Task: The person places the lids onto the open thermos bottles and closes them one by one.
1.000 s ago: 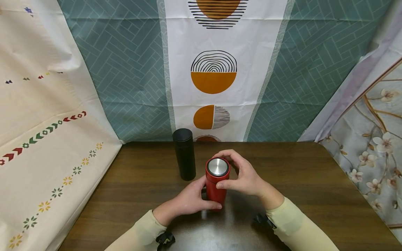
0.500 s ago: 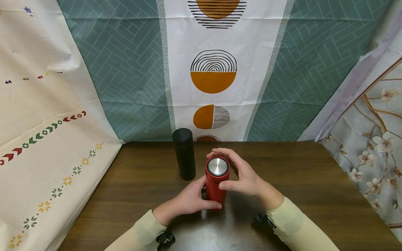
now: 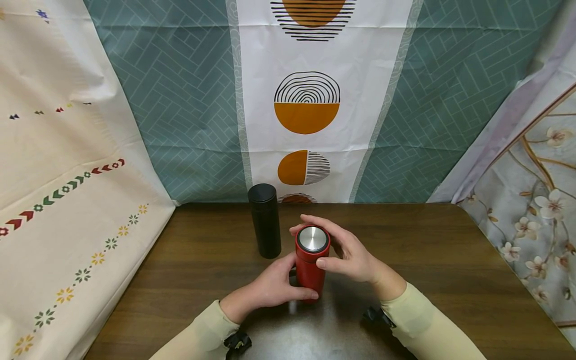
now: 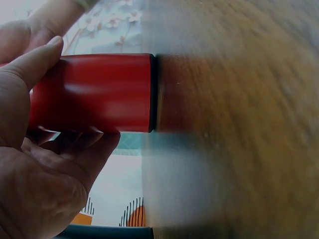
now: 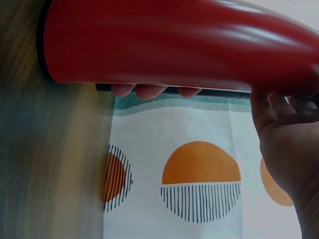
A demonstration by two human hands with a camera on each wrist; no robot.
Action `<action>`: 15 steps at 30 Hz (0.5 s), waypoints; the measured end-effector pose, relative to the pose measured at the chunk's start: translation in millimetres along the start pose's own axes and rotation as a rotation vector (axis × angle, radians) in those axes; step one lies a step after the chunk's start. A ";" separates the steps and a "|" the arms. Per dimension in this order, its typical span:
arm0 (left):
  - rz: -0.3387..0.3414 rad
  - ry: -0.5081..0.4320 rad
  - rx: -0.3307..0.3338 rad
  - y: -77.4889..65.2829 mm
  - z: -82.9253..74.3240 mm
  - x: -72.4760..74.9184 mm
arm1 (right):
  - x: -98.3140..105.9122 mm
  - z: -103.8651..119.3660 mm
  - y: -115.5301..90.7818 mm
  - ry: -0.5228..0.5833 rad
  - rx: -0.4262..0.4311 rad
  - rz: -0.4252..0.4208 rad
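A red thermos (image 3: 309, 275) with a brushed steel disc on its lid (image 3: 312, 239) stands upright on the table in front of me. My left hand (image 3: 274, 285) grips its lower body, thumb across the front and fingers behind. Around the top curves my right hand (image 3: 348, 252), its thumb at the right side near the lid seam and its fingers behind the lid. In the left wrist view, the black base of the thermos (image 4: 104, 94) meets the table. The right wrist view shows the right hand's fingers (image 5: 281, 107) against the upper end.
A tall black tumbler (image 3: 265, 222) stands behind and left of the thermos, close to the left hand. The brown wooden table (image 3: 427, 260) ends at a patterned cloth (image 3: 306, 120) at the back, with more cloths on both sides.
My right thumb has slid slightly right across the thermos front, while the fingers behind the lid have moved left. The left hand, the thermos body and the black tumbler stay in place.
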State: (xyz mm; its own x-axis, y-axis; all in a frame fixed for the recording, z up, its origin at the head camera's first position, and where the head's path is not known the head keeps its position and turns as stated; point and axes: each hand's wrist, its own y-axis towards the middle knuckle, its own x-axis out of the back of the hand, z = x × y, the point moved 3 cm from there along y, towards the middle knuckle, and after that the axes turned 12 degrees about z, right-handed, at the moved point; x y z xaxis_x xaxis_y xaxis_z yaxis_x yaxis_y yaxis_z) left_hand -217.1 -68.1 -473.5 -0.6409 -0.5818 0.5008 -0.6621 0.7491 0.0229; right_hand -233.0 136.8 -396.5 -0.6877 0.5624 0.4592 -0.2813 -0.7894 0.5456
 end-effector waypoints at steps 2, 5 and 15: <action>0.003 -0.004 0.006 -0.2 -0.1 0.1 | 0.5 -0.7 -0.6 -0.005 -0.006 -0.004; 0.006 -0.008 0.008 -0.4 -0.6 0.4 | 1.4 -1.6 -1.4 -0.006 -0.017 -0.012; -0.003 0.001 0.014 0.0 -1.7 0.5 | 2.6 -0.2 -4.2 -0.069 -0.099 -0.076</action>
State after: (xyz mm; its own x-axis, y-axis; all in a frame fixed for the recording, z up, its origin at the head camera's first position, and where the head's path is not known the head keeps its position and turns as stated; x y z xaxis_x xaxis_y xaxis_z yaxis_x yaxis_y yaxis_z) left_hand -216.8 -67.8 -471.8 -0.6389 -0.5836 0.5012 -0.6691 0.7431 0.0124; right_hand -233.8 141.5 -397.7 -0.6155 0.6342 0.4679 -0.3979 -0.7625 0.5101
